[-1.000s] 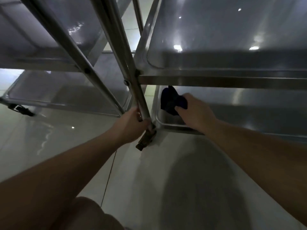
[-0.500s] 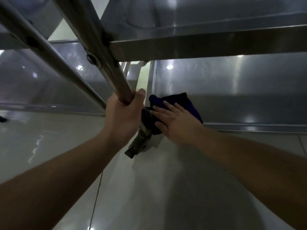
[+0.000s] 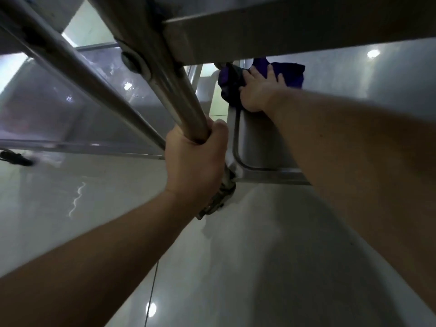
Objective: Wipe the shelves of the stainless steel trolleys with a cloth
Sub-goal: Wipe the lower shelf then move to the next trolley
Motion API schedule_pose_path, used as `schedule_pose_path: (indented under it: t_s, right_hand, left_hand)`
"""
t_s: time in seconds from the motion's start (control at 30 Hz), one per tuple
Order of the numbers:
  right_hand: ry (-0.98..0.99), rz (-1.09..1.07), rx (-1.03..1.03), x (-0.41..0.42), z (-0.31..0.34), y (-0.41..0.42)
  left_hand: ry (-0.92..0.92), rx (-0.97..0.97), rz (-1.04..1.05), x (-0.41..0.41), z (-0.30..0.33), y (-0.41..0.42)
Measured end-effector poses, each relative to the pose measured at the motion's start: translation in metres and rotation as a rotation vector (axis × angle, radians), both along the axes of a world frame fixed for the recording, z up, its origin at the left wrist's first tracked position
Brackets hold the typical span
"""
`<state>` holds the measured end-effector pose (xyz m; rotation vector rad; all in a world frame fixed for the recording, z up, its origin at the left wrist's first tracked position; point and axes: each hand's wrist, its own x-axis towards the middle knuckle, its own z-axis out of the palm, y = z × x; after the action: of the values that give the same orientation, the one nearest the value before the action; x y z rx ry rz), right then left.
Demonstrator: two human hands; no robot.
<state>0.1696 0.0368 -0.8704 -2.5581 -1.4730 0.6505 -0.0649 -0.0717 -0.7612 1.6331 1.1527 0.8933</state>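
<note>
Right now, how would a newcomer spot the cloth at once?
Find the right-hand trolley's bottom shelf, below the shelf edge overhead. At its far left corner, the right hand presses flat on the cloth. It is the only dark blue, soft thing among grey steel.

A stainless steel lower shelf (image 3: 257, 147) of the right trolley is a shallow tray with a raised rim and rounded near-left corner. A dark blue cloth (image 3: 292, 74) lies on it at the far left, close under the edge of the upper shelf (image 3: 259, 27). The right hand (image 3: 257, 93) presses flat on the cloth, fingers spread. To the left, another trolley's lower shelf (image 3: 70, 123) sits just above the glossy pale tiled floor (image 3: 236, 256), which carries both trolleys and reflects ceiling lights.
</note>
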Motion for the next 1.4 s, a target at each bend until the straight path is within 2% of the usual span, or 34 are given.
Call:
schedule_pose_path:
  t_s: [0.1, 0.27, 0.37, 0.43, 0.5, 0.6, 0.73, 0.8, 0.87, 0.97, 1.1, 1.17, 1.27, 1.4]
  right_hand:
    - [-0.007, 0.119, 0.074, -0.006, -0.002, -0.014]
    - [-0.021, 0.527, 0.191, -0.055, -0.007, -0.089]
    - [-0.010, 0.592, 0.199, -0.075, -0.012, -0.132]
    - [-0.021, 0.509, 0.181, -0.064, -0.012, -0.134]
    - [-0.059, 0.315, 0.172, -0.039, -0.009, -0.131]
    - [-0.147, 0.015, 0.155, 0.028, -0.007, -0.141]
    - [-0.177, -0.369, 0.081, 0.127, -0.011, -0.205]
    - [-0.187, -0.617, 0.065, 0.147, -0.013, -0.234]
    - [-0.187, -0.701, 0.046, 0.144, -0.012, -0.238]
    - [-0.191, -0.526, 0.104, 0.105, -0.005, -0.210]
    - [-0.197, 0.004, 0.190, -0.002, -0.001, -0.157]
    - [-0.114, 0.218, 0.169, -0.060, -0.002, -0.141]
    - [-0.021, 0.266, 0.174, -0.104, -0.005, -0.148]
    - [-0.072, 0.176, 0.202, -0.068, -0.003, -0.191]
  left_hand:
    - [0.017, 0.017, -0.011, -0.001, 0.000, -0.001]
    - [0.000, 0.008, -0.008, -0.003, -0.003, -0.003]
    - [0.013, 0.008, -0.034, -0.004, -0.004, -0.005]
    - [0.009, 0.013, -0.038, -0.005, -0.004, -0.007]
    - [0.005, 0.011, -0.021, -0.004, -0.004, -0.009]
    - [0.013, 0.006, -0.020, -0.004, -0.002, -0.010]
    - [0.009, 0.010, -0.059, -0.006, -0.002, -0.009]
    - [0.006, 0.025, -0.066, -0.007, -0.003, -0.008]
    - [0.006, 0.045, -0.056, -0.008, -0.004, -0.007]
    - [0.012, 0.051, -0.028, -0.009, -0.004, -0.005]
    - [0.037, 0.048, -0.009, -0.009, -0.001, -0.006]
    - [0.033, 0.050, -0.003, -0.007, -0.001, -0.007]
    - [0.038, 0.061, -0.017, -0.007, 0.003, -0.009]
    - [0.065, 0.048, -0.051, -0.007, 0.006, -0.011]
